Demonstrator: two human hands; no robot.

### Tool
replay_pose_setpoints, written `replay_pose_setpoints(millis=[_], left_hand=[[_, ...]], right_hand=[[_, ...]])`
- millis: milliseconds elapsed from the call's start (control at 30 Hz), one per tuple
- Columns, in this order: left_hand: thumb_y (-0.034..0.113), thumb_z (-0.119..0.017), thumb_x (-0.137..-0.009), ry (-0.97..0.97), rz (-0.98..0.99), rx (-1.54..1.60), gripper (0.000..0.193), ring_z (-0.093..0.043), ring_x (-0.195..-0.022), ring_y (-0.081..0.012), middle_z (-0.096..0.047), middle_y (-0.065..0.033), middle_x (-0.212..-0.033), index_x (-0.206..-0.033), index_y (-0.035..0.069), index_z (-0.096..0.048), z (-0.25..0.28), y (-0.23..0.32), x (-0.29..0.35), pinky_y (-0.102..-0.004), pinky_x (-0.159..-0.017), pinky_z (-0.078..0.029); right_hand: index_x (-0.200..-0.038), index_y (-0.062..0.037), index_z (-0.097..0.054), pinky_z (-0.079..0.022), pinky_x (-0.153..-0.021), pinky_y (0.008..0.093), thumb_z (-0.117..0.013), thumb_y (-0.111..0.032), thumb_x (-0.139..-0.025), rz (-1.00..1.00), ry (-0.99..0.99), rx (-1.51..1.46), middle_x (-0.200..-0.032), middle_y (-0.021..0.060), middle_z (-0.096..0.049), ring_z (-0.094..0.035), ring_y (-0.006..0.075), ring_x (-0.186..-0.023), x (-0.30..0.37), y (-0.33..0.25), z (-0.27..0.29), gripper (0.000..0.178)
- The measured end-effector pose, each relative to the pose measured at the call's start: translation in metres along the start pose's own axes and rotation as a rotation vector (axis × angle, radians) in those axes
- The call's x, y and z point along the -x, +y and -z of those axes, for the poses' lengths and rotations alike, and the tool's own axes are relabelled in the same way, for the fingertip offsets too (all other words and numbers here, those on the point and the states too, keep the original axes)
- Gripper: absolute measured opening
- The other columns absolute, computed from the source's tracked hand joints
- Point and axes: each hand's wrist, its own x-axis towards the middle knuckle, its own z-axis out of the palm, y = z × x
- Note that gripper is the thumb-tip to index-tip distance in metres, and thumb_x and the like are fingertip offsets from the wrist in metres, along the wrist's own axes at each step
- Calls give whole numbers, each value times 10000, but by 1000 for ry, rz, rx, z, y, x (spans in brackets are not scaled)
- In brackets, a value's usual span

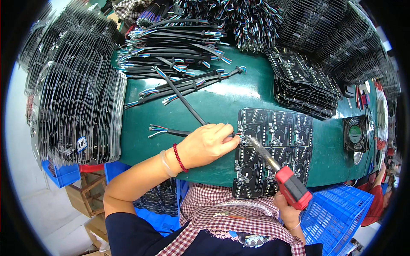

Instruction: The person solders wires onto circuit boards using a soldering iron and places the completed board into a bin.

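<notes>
My left hand point(209, 143) pinches the end of a black multi-wire cable point(173, 132) over a panel of black circuit boards point(273, 147). Its stripped coloured wires fan out on the left, and the other end is mostly hidden by my fingers. A second black cable point(183, 100) runs from the far left down under the same hand. My right hand point(288, 211) is closed around a red and black soldering gun point(294, 187). The metal nozzle point(261, 149) slants up-left, its tip at the upper left board, close beside my left fingertips.
Bundles of black cables point(171, 47) lie across the green table point(222, 100). Racked clear sheets point(77, 111) stand at left, more at far right. Stacked circuit boards point(299, 81) sit behind the panel. A small fan point(355, 133) stands at right, above a blue crate point(337, 213) beside the table.
</notes>
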Motion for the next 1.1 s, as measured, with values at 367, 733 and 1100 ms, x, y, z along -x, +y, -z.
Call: replay_pose_setpoints(millis=[367, 733, 1100], left_hand=[[54, -648, -800, 15, -49, -66, 219, -534, -665, -177, -468, -46, -773, -1018, 59, -639, 3, 3, -1, -308, -585, -477], [54, -638, -773, 73, -137, -147, 214, -624, -909, -233, -509, -68, -811, -986, 36, -652, 5, 3, -8, -354, -773, -532], [61, -641, -790, 16, -117, -95, 194, -619, -1089, -321, -538, -112, -834, -976, 9, -664, 3, 3, -7, -462, -990, -513]], right_hand=[[-874, -21, -683, -481, -564, 272, -723, -50, -768, -260, 13, -344, -712, 16, -640, -586, 102, -595, -2, -2, 7, 116], [-944, -16, -699, -487, -598, 261, -746, -69, -752, -336, -21, -387, -770, 15, -668, -594, 91, -640, -12, -5, 16, 204], [-1048, -23, -677, -510, -713, 269, -780, -118, -774, -357, -62, -441, -921, 16, -678, -618, 94, -793, -14, 8, 24, 307]])
